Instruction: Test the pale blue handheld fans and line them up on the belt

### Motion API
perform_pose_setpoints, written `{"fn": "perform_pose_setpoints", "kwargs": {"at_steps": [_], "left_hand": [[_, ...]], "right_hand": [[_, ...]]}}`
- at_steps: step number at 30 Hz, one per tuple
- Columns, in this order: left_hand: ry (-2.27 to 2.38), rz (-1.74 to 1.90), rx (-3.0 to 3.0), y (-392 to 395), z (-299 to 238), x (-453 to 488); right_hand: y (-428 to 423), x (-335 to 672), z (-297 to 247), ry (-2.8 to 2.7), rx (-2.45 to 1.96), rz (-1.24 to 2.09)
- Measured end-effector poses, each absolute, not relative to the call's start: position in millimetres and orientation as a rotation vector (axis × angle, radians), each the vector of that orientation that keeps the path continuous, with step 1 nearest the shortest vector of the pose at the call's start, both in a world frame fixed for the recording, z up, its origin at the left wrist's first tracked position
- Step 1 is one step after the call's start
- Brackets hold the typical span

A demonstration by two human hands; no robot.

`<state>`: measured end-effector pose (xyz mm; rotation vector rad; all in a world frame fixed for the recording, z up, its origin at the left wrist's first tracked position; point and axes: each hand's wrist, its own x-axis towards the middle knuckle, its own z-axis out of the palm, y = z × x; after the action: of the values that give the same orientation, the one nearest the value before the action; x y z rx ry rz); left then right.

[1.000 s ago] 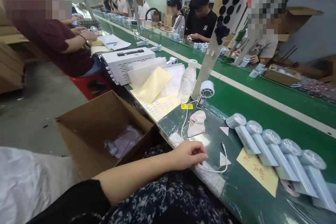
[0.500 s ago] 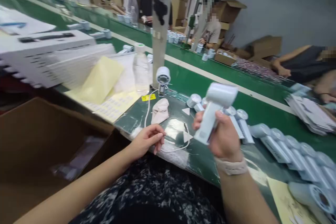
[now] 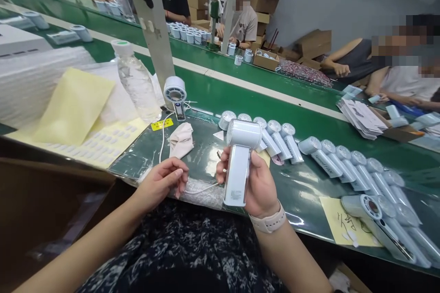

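Observation:
My right hand (image 3: 261, 183) grips a pale blue handheld fan (image 3: 239, 160) by its flat handle, with the round head at the top. My left hand (image 3: 160, 181) rests with curled fingers over a clear bubble-wrap bag (image 3: 202, 197). A thin white cable (image 3: 201, 190) runs beneath those fingers towards my right hand. Whether my left fingers pinch it is hidden. A beige cloth (image 3: 181, 140) lies just beyond my left hand on a green workbench belt (image 3: 240, 91). Two rows of similar fans (image 3: 271, 139) lie to the right.
A plastic water bottle (image 3: 135, 82), a fan on a metal post (image 3: 175, 91) and yellow sticker sheets (image 3: 74, 105) stand beyond my hands. A cardboard box (image 3: 44, 201) sits at lower left. Co-workers (image 3: 240, 25) sit along the parallel belts.
The view has swung right. My right hand entered with the fan and now holds it lower and more upright. My left hand stays near the cable.

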<state>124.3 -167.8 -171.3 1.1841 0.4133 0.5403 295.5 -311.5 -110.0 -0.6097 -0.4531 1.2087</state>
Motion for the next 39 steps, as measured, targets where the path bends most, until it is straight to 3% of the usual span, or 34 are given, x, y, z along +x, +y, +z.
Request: {"fn": "perform_pose_setpoints", "kwargs": {"at_steps": [28,30,35,39], "left_hand": [[0.415,0.569,1.197,-168,-166,128],[0.456,0.571,1.207,-168,-161,129],[0.611,0.581,1.298,-159,-164,130],[0.647,0.584,1.313,-147,-184,130]], "right_hand": [[-326,304,-121,-0.433,-0.712,1.171],[-335,318,-124,-0.589,-0.976,1.002],[-404,375,-131,-0.884,-2.303,0.063],[-479,400,-145,-0.672,-2.627,-0.232]]}}
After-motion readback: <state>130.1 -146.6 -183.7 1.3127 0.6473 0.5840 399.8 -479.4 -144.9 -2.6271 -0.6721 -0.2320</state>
